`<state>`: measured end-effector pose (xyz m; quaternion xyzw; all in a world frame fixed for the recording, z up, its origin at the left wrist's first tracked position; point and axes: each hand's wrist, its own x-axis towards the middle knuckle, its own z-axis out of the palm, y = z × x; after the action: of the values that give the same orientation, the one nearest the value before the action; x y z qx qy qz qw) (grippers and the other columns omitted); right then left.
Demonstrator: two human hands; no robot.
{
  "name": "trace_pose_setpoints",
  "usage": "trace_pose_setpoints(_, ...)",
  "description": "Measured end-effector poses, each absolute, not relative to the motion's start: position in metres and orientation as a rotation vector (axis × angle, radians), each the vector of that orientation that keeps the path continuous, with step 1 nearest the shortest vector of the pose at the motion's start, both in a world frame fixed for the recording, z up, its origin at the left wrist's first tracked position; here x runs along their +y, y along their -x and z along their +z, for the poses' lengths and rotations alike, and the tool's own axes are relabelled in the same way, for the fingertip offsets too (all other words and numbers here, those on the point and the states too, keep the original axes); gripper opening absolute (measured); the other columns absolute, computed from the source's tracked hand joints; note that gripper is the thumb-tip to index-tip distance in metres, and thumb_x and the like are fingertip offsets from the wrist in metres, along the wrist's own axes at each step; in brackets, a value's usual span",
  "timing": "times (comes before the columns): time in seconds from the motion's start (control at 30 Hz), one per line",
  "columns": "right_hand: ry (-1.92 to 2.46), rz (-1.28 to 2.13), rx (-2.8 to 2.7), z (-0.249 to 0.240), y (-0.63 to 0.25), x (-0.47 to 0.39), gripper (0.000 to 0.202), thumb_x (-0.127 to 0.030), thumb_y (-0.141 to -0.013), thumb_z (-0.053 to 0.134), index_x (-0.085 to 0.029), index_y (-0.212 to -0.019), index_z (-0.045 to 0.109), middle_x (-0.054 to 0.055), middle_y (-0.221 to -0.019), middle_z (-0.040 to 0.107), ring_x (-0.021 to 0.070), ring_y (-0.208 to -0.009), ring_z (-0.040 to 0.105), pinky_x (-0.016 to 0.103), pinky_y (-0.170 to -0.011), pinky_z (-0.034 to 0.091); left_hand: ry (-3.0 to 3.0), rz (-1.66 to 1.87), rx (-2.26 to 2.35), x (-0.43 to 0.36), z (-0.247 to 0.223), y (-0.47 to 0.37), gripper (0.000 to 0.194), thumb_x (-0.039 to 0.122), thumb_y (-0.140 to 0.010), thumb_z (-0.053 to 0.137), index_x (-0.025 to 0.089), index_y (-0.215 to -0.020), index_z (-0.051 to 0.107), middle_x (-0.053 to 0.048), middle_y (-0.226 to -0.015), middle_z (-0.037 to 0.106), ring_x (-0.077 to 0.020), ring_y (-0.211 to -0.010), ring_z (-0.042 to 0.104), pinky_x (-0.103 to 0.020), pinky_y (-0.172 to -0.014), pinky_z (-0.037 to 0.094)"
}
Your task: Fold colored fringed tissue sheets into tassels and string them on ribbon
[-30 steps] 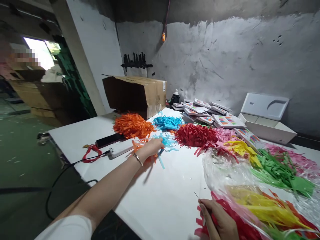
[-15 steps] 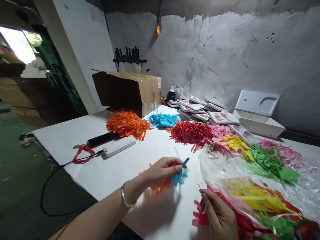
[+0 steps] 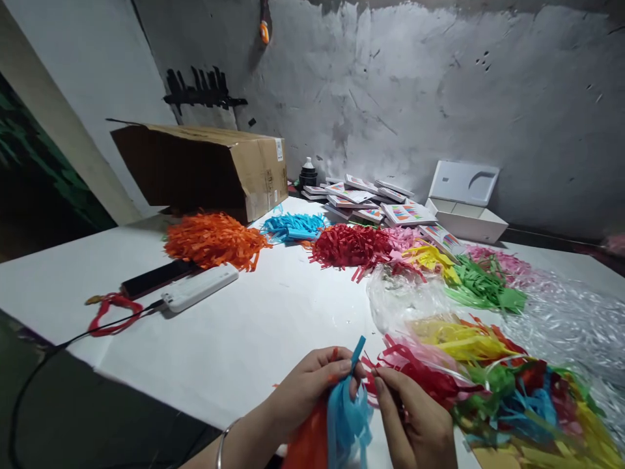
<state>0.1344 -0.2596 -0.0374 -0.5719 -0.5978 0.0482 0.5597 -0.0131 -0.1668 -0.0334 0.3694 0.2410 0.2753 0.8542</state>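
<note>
Near the table's front edge, my left hand (image 3: 312, 381) is closed around the top of a blue paper tassel (image 3: 350, 423). A short blue strip end sticks up past its fingertips. An orange paper tassel (image 3: 308, 440) hangs beside the blue one, under the same hand. My right hand (image 3: 417, 417) pinches a thin dark needle (image 3: 368, 357), its tip close to the blue strip; I cannot tell whether they touch. Red paper fringe (image 3: 415, 368) lies just behind my right hand, next to a heap of mixed coloured tassels (image 3: 532, 397).
An orange fringe pile (image 3: 215, 240), a blue one (image 3: 295, 225) and a red one (image 3: 349, 247) lie across the table. A white power bank (image 3: 200, 290) with a cable sits at left. Behind are a cardboard box (image 3: 266, 172) and flat printed boxes (image 3: 361, 195). Clear plastic (image 3: 566, 326) spreads at right.
My left hand has come down and nearer with the tassels. My right hand has moved slightly left, so both hands are now close together. The view has turned to the right.
</note>
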Motion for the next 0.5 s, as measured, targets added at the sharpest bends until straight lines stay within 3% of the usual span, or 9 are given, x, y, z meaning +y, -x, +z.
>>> trace_pose_setpoints(0.27,1.323,0.104,-1.441,-0.036,-0.133,-0.262,0.016,-0.020,-0.096,0.057,-0.023,-0.105,0.071,0.003,-0.090,0.076,0.0150,-0.076,0.073,0.020,-0.071,0.055,-0.723,0.578,0.440,-0.174,-0.031,0.011,0.029,0.038,-0.077,0.082,0.011,-0.078,0.074,0.000,-0.061,0.061,-0.0083,-0.054,0.052,-0.017,-0.055,0.044)
trace_pose_setpoints(0.5,1.343,-0.038,-1.564,-0.047,-0.139,-0.261,0.020,-0.020,-0.098,0.053,-0.020,-0.108,0.070,0.007,-0.087,0.074,0.0191,-0.078,0.072,0.026,-0.075,0.055,-0.879,0.559,0.518,-0.175,-0.036,0.012,0.037,0.047,-0.076,0.081,0.012,-0.079,0.073,0.000,-0.066,0.059,-0.0091,-0.061,0.049,-0.019,-0.061,0.040)
